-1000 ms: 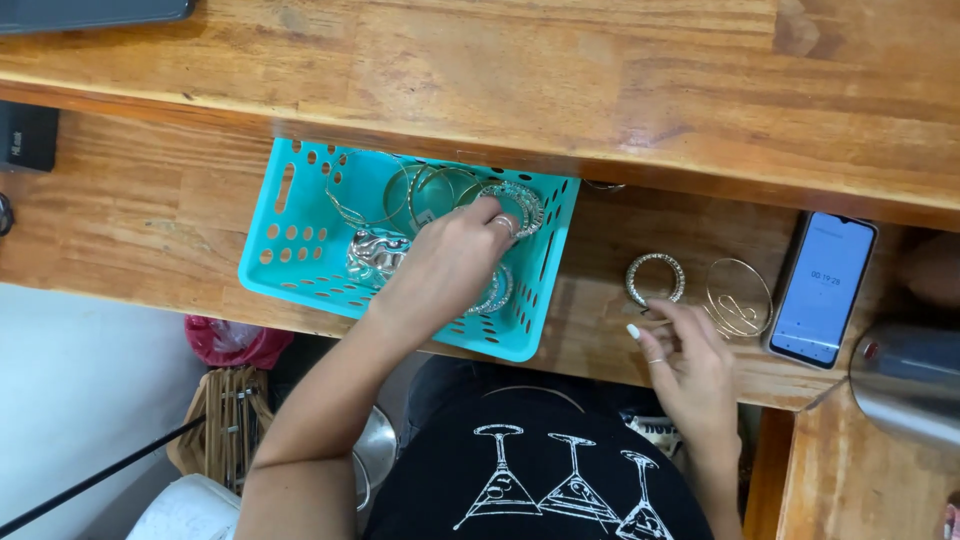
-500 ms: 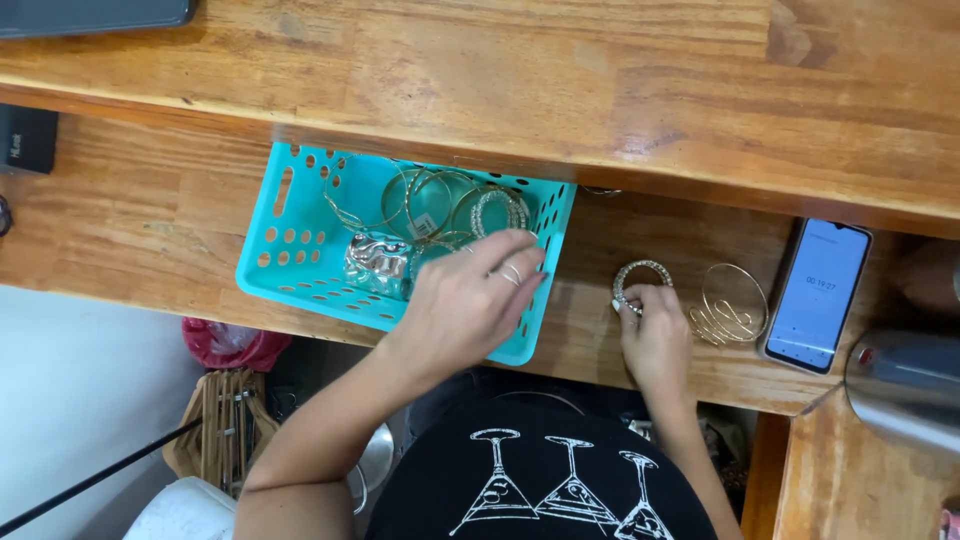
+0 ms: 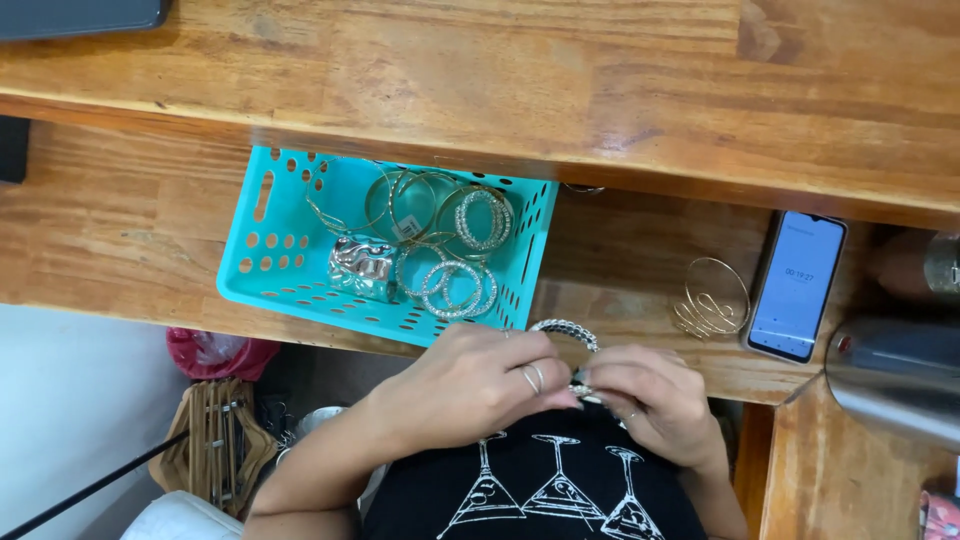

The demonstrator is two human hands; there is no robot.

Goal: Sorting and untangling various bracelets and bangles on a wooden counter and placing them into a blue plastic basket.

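Wooden desk [image 3: 620,110] with a lower shelf fills the view. Both hands meet at six o'clock — left hand [image 3: 480,385] and right hand [image 3: 650,395] pinch a sparkly bangle [image 3: 565,330] between closed fingertips, steadying it over the edge. At ten o'clock sits a teal basket [image 3: 270,260] of bangles; at three, a gold wire bracelet [image 3: 712,298] beside a phone [image 3: 798,285].

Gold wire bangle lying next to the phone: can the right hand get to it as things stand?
Probably yes. The gold wire bangle lies bare on the wooden shelf, nothing over it, but the right hand and left hand both grip a beaded bracelet.
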